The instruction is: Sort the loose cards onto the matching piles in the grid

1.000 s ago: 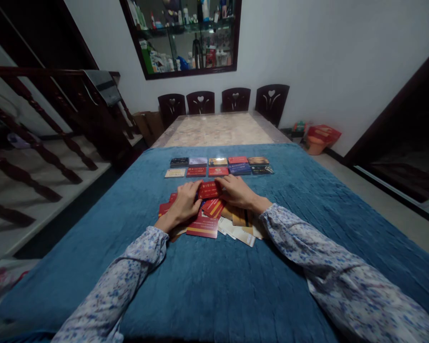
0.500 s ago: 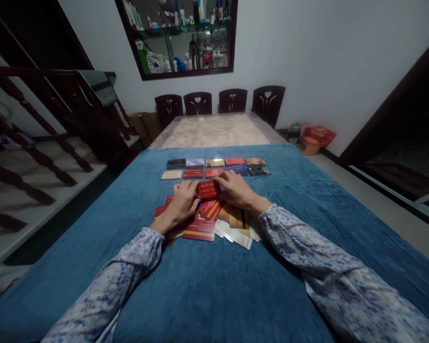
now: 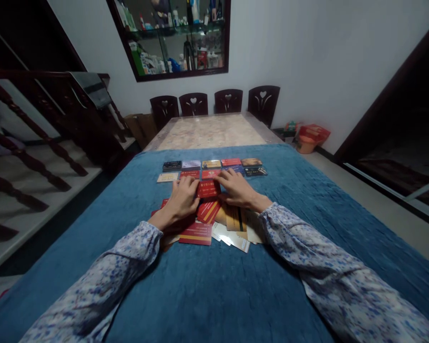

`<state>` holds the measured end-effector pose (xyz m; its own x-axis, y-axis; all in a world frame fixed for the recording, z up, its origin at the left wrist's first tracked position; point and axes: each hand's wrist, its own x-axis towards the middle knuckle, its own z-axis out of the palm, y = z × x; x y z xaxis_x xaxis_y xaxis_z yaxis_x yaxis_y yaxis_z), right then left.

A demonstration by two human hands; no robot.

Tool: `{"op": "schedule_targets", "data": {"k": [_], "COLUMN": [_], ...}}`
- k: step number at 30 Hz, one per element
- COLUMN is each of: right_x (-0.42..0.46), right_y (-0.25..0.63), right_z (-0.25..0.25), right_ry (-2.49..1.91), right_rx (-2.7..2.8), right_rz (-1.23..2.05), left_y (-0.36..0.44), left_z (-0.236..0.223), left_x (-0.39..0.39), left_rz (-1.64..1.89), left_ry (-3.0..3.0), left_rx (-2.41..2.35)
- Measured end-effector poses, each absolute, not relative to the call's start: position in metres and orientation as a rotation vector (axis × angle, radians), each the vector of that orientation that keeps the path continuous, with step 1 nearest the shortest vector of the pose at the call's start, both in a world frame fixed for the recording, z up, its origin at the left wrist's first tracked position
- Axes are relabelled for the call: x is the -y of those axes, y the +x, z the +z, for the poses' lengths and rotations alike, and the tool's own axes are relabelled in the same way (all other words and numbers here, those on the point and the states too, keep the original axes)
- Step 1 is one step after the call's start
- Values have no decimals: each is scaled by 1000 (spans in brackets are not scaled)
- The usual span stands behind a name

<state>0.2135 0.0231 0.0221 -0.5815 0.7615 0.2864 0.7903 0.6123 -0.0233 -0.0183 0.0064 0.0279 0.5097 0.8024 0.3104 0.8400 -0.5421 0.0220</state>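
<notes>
Between my two hands is a red card [image 3: 209,189] with pale print, tilted up toward me. My left hand [image 3: 182,197] has its fingers closed on the card's left edge. Gripping the right edge is my right hand [image 3: 238,190], fingers bent around the corner. Whether more cards lie behind the red one, I cannot tell. Beneath my hands spreads a loose pile of cards, among them a red card with a gold stripe [image 3: 195,234], a tan card [image 3: 236,219] and a white card [image 3: 237,240]. My wrists hide part of the pile.
Two rows of card stacks lie beyond my hands, including a black stack [image 3: 172,166], a gold stack [image 3: 211,164] and a cream card [image 3: 167,177]. A blue cloth [image 3: 214,295] covers the near table. Dark chairs [image 3: 228,101] stand at the far end.
The red card has shifted slightly, its face showing more toward me, with both hands still on it. The whole view has turned a little to the right.
</notes>
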Motion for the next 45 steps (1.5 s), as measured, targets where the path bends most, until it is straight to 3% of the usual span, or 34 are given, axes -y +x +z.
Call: {"op": "schedule_targets", "data": {"k": [25,45], "right_x": [-97,-178], "right_y": [277,308], "right_z": [61,44], "right_ry": [-1343,-1527], "right_rx": [2592,2654], "right_rz": [-210,-152], "left_y": [41,82], "left_z": [59,50], "left_x": [-103,-176], "left_rz": [-267,-121], "left_ry": [-2688,-2755], "left_rx": [1329,1441]}}
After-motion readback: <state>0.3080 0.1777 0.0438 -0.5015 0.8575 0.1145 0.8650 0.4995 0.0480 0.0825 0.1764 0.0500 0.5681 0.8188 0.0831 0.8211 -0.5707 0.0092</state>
